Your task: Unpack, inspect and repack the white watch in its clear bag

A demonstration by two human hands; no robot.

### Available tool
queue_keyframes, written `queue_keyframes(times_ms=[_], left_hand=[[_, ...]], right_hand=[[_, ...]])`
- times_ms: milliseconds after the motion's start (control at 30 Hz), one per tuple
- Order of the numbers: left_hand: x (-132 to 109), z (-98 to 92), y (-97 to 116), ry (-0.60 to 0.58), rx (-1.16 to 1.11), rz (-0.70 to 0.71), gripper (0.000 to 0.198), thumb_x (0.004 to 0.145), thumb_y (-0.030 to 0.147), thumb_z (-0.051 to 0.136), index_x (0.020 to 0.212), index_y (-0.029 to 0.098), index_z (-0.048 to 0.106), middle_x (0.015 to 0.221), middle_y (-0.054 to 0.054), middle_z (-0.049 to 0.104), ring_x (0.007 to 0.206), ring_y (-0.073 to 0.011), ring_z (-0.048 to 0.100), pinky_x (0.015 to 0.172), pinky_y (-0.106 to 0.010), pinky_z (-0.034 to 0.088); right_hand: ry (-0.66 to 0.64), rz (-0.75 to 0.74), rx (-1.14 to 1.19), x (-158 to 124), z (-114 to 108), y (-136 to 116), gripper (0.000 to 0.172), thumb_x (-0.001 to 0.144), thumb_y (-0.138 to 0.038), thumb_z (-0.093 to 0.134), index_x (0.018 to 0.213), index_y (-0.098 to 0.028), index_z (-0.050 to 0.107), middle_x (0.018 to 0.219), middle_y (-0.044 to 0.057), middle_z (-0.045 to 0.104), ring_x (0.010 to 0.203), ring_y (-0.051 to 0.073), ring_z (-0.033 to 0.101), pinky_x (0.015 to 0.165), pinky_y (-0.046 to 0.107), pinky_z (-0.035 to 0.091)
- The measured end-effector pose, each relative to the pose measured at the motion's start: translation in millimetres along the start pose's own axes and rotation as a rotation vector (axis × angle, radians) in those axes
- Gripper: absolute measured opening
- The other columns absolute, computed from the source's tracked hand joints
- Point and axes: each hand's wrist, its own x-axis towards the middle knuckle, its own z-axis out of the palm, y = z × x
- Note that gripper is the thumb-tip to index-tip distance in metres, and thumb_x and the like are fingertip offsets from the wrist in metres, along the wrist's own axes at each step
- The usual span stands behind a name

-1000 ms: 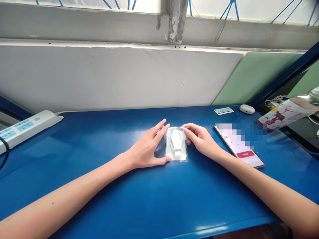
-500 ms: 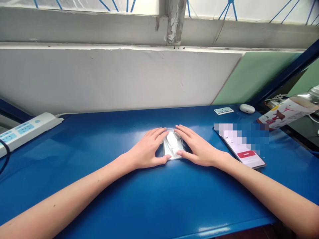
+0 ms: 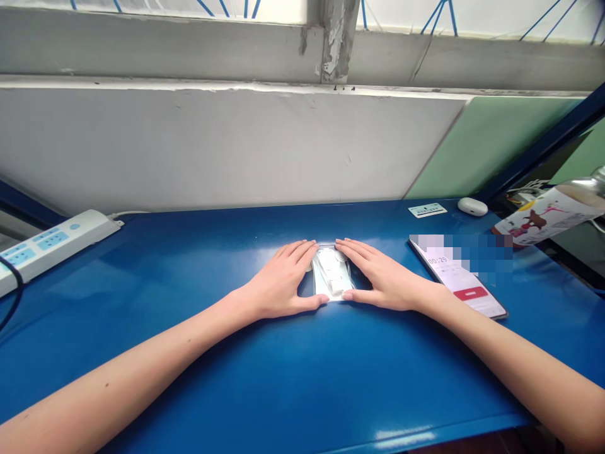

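A small clear packet with white contents (image 3: 333, 271) lies flat on the blue table (image 3: 283, 378), between my two hands. My left hand (image 3: 288, 280) rests at its left side, fingers stretched forward and together, thumb tip at the packet's near left corner. On the other side my right hand (image 3: 375, 275) lies with fingers extended over the right edge and its thumb at the near right corner. Both thumbs are spread away from the fingers. What lies under the fingers is hidden.
To the right are a phone (image 3: 466, 284) with a lit screen, a small card (image 3: 427, 210), a white oval case (image 3: 472, 206) and a tilted labelled bottle (image 3: 543, 217). A white power strip (image 3: 61, 243) with a black cable sits at the left. A wall stands behind.
The view has shifted slightly. My right thumb has moved a little outward, and more of the packet's white contents shows. Both hands stay at its sides.
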Motion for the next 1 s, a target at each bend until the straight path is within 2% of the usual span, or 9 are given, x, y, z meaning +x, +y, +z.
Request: queue_keyframes(times_ms=[133, 300, 567, 1000], left_hand=[[0.4, -0.8, 0.3, -0.009, 0.004, 0.005, 0.088, 0.084, 0.060, 0.063, 0.150, 0.010, 0.034, 0.154, -0.022, 0.039, 0.143, -0.0395, 0.034, 0.115, -0.055, 0.032], [0.0, -0.9, 0.6, -0.003, 0.018, 0.016, 0.086, 0.085, 0.058, 0.061, 0.150, 0.009, 0.034, 0.154, -0.022, 0.039, 0.144, -0.0385, 0.033, 0.115, -0.054, 0.032], [0.5, -1.5, 1.0, -0.001, 0.008, 0.002, 0.086, 0.084, 0.059, 0.063, 0.150, 0.012, 0.035, 0.153, -0.021, 0.041, 0.143, -0.0388, 0.035, 0.115, -0.054, 0.032], [-0.6, -0.8, 2.0, 0.000, 0.017, 0.003, 0.086, 0.085, 0.058, 0.062, 0.149, 0.008, 0.034, 0.154, -0.023, 0.039, 0.144, -0.0380, 0.034, 0.116, -0.053, 0.032]], right_hand=[[-0.016, 0.031, 0.006, -0.4, 1.2, 0.7, 0.089, 0.085, -0.064, 0.060, 0.152, -0.014, 0.032, 0.157, 0.023, 0.036, 0.146, 0.037, 0.033, 0.114, 0.057, 0.037], [-0.005, 0.018, 0.019, -0.6, 2.3, 1.4, 0.089, 0.084, -0.064, 0.061, 0.153, -0.015, 0.031, 0.155, 0.023, 0.039, 0.145, 0.036, 0.035, 0.114, 0.057, 0.037], [0.001, 0.026, 0.005, -2.4, 4.4, 1.1, 0.095, 0.086, -0.062, 0.060, 0.158, -0.015, 0.020, 0.159, 0.022, 0.031, 0.146, 0.037, 0.032, 0.114, 0.058, 0.037], [-0.044, 0.039, -0.042, -1.9, 2.2, -1.7, 0.091, 0.090, -0.062, 0.054, 0.158, -0.012, 0.019, 0.160, 0.024, 0.029, 0.147, 0.037, 0.030, 0.114, 0.059, 0.037]])
